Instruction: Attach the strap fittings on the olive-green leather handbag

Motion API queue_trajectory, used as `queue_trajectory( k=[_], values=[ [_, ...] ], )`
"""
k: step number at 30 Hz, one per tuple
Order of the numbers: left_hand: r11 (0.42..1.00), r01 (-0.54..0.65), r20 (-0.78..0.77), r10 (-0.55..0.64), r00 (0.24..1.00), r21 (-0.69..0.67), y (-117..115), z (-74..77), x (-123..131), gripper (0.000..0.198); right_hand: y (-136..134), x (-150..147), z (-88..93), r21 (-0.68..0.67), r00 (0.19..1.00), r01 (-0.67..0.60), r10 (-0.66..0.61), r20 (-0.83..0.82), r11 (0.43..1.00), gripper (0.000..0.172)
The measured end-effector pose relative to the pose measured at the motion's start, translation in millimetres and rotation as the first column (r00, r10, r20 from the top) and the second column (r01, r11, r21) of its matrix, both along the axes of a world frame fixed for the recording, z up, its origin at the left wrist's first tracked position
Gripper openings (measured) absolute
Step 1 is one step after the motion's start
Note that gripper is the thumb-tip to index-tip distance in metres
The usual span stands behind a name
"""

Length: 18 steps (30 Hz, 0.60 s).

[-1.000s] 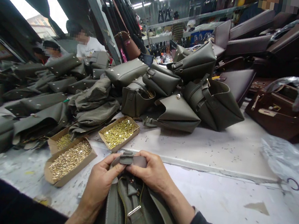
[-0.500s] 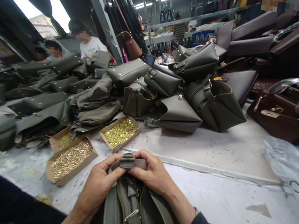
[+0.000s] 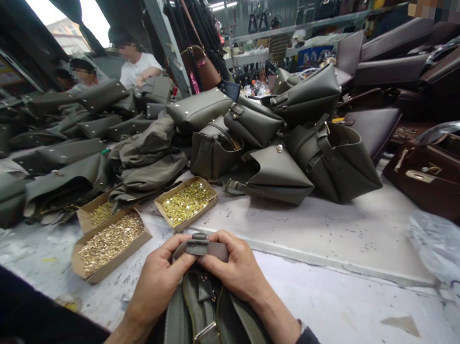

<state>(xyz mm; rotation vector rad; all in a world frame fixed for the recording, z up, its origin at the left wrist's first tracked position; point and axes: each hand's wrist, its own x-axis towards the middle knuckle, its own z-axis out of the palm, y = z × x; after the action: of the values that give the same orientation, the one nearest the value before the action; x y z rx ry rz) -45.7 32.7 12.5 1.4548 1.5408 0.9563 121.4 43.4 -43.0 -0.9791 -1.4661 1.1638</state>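
Note:
An olive-green handbag rests against me at the table's near edge, its zip and strap buckle facing up. Both hands pinch the folded strap at the bag's top. My left hand grips the strap's left side with thumb and fingers closed. My right hand holds the right side, fingers curled over it. A dark sleeve covers my right forearm.
Three cardboard trays of small brass fittings sit just left of my hands. A heap of olive bags fills the table's far side. Brown bags and clear plastic lie right. Two people sit far left.
Both hands stay on the strap with small finger shifts. The view has drifted slightly; the bag has barely moved.

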Motion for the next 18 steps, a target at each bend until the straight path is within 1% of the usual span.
queue_trajectory(
  k=[3,7,11,15,18],
  values=[
    [1.0,-0.003,0.028,0.003,1.0,-0.001,-2.1,-3.2,-2.2,0.037,-0.7,-1.0,0.3,0.025,1.0,0.02,-0.02,-0.006,0.999,0.016],
    [1.0,0.004,-0.015,-0.004,1.0,0.03,-3.6,-3.5,-2.9,0.034,-2.9,-0.9,3.0,0.052,1.0,0.021,-0.022,0.015,0.998,0.016],
    [0.999,0.017,-0.035,-0.015,0.999,0.051,-3.9,-2.7,-2.7,0.032,-5.9,-1.4,3.0,0.074,0.997,0.055,-0.059,0.051,0.996,0.023],
    [0.998,0.01,-0.031,-0.008,0.999,0.061,-4.3,-3.7,-4.8,0.033,-7.7,-2.6,-0.9,0.076,0.994,0.109,-0.108,-0.025,0.991,0.026],
    [0.998,0.013,-0.031,-0.011,0.999,0.054,-3.7,-3.4,-6.6,0.032,-8.4,-3.6,-1.8,0.147,0.987,0.159,-0.158,-0.015,0.976,0.026]
  ],
)
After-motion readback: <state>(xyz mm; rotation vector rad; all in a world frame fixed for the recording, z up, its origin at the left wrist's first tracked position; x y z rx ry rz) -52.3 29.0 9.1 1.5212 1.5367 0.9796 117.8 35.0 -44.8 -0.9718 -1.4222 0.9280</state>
